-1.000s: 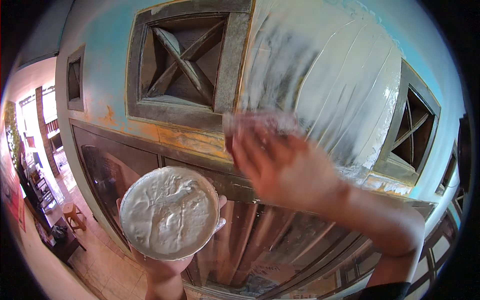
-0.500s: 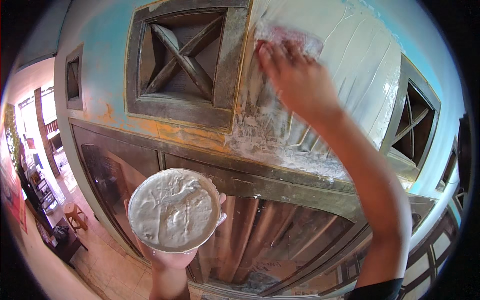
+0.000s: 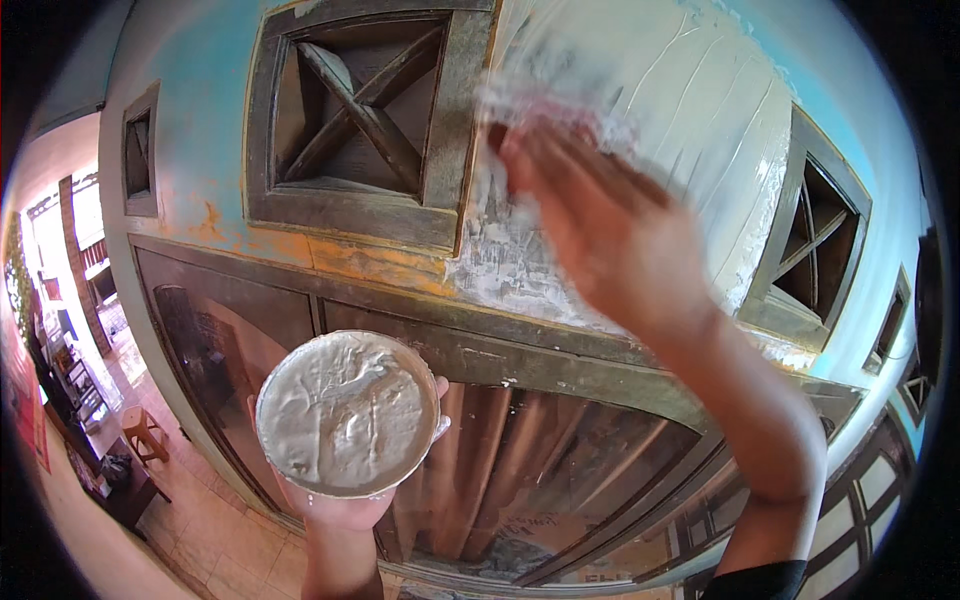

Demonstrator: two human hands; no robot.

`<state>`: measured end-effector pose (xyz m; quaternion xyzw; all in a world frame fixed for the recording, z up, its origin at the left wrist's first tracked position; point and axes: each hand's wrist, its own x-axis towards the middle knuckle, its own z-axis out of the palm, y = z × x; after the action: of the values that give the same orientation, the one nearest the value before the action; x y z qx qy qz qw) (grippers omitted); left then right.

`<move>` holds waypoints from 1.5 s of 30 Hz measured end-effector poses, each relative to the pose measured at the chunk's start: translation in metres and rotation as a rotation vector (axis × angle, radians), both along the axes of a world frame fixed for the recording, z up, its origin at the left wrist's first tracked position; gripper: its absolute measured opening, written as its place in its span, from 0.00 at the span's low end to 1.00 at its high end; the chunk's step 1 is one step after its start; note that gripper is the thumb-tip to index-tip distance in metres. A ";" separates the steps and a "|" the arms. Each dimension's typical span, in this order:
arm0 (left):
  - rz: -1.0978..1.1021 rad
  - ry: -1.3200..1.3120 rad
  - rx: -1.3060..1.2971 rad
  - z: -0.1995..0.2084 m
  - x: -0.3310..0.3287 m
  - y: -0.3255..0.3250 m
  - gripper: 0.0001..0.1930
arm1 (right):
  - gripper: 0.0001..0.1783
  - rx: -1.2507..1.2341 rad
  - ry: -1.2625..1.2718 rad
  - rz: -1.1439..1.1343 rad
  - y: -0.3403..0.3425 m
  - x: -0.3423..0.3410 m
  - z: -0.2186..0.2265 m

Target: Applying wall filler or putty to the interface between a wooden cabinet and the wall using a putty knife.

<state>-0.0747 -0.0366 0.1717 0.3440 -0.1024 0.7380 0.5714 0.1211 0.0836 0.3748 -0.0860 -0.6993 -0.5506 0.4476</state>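
Wall-coating work: one tub of paste, one spreader, two bare hands

Item 1: round tub [image 3: 350,494], pale-rimmed, filled nearly to the brim with off-white paste [image 3: 345,415], its surface smooth in places and ridged in others. Located low and left of centre, in front of the glazed panel. Borne by the left hand [image 3: 345,510], which is cupped beneath, with digits curled up at the left and right edges; a white smear marks the fingers on the right

Item 2: reddish spreader [image 3: 572,118], broad, streaked off-white, exact make-up blurred. Located on the upper left of the coated patch, near the right side of the large vent frame. Clasped by the right hand [image 3: 620,225], fingers close together over it; the thumb's position cannot be told

Item 3: coated patch [image 3: 700,130], off-white, with long raised ridges to the right and a thin, dark-streaked area at lower left

Item 4: blue wall [image 3: 205,130], worn to orange near the vent corner

Item 5: large vent frame [image 3: 340,212], dark wood, with crossed bars; a second crossed vent frame [image 3: 785,308] stands right of the patch

Item 6: glazed panel, dark-framed, brown curtains [image 3: 495,470] behind the glass

Item 7: brown stool [image 3: 143,425], on the tiled floor [image 3: 210,545] at far left

Item 8: black sleeve [image 3: 760,580], on the right arm, at the lower edge
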 end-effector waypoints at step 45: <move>-0.119 0.136 0.130 -0.001 0.011 0.023 0.49 | 0.29 -0.235 -0.197 -0.549 -0.022 0.098 -0.138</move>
<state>-0.0634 -0.0140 0.1703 0.4229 -0.1315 0.6695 0.5964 0.2191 0.0613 0.2369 -0.2690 -0.7488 -0.5721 0.1991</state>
